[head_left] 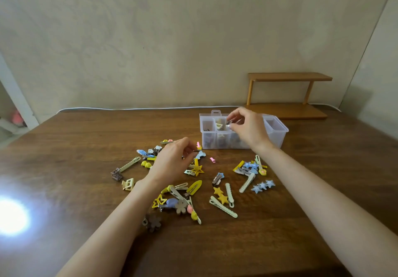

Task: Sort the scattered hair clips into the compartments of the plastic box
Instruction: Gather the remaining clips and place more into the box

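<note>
Obscured items. The right hand (247, 128) covers the middle compartments of the plastic box (277, 130), and their contents cannot be read. Through the clouded front wall only dim shapes show. The left hand (172, 160) and its wrist hide part of the heap of hair clips (193, 182). A brown flower clip (153, 223) lies half under the left forearm. Glare (13, 216) whites out the near left of the table (86, 139).

Hands. The right hand hovers over the box's open top, fingers curled, thumb and fingertips pinching a small greyish clip (228, 124) whose shape is too small to make out. The left hand is lowered on the heap with fingers curled down. A thin dark piece shows at its fingertips, but whether it is held cannot be told.

Position and axes. The box stands on the far right half of the table, just beyond the heap, near a wooden shelf (288, 77). Its long axis runs left to right, compartments in one row. The remaining clips lie loose between the box and the person. A long cream clip (223, 206) runs from upper left to lower right. A yellow snap clip (194, 187) leans toward the upper right. A blue star clip (263, 186) lies nearly crosswise, to the right.

A white cable (129, 108) follows the table's back edge.
</note>
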Tool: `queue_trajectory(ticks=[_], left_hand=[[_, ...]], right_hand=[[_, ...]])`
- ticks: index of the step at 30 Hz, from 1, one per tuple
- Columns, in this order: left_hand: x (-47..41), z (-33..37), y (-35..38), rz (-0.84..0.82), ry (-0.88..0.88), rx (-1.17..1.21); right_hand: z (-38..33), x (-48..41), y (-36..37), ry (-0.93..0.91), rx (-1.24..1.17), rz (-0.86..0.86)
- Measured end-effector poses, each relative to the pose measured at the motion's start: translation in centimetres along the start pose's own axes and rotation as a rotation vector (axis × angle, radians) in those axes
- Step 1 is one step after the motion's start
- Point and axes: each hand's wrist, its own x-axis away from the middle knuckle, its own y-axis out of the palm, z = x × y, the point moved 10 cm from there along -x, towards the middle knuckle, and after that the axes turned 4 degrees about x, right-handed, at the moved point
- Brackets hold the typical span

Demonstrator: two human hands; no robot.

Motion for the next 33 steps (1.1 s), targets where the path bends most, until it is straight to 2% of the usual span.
queue_trajectory(ticks=[3,8,11,13,16,19,21,23,26,30,33], left_hand=[[0.1,0.1,-0.1,-0.001,0.007,-0.007],[0.1,0.3,0.0,-0.012,0.019,-0.018],[0.0,0.2,0.0,-0.012,0.021,-0.018],[0.0,0.1,0.1,-0.010,0.022,-0.020],[0.0,0.0,0.0,-0.006,0.024,-0.018],[0.0,-0.2,-0.3,0.014,0.023,-0.018],[-0.1,-0.5,-0.8,0.036,0.006,-0.020],[-0.2,-1.1,-1.5,0.062,-0.044,0.008],[-0.2,-2.2,-2.6,0.057,-0.130,0.048],[0.3,-3.2,-3.6,-0.138,-0.181,-0.053],[1.8,-4.4,-3.6,-0.366,-0.234,-0.068]], right_hand=[[0.4,-3.0,0.4,0.010,0.066,0.014],[0.8,-4.5,2.7,0.012,0.263,-0.135],[0.9,-3.7,3.9,-0.047,0.515,-0.219],[0.9,-3.2,4.1,-0.096,0.626,-0.217],[0.8,-3.1,3.2,-0.116,0.621,-0.136],[1.2,-2.8,3.7,-0.126,0.680,-0.217],[0.8,-2.5,3.2,-0.128,0.646,-0.178],[-0.6,-2.0,2.3,-0.158,0.549,-0.069],[-3.5,-0.1,2.4,-0.278,0.396,-0.014],[-6.1,2.9,5.4,-0.348,0.220,-0.225],[-7.0,4.4,7.9,-0.379,0.159,-0.342]])
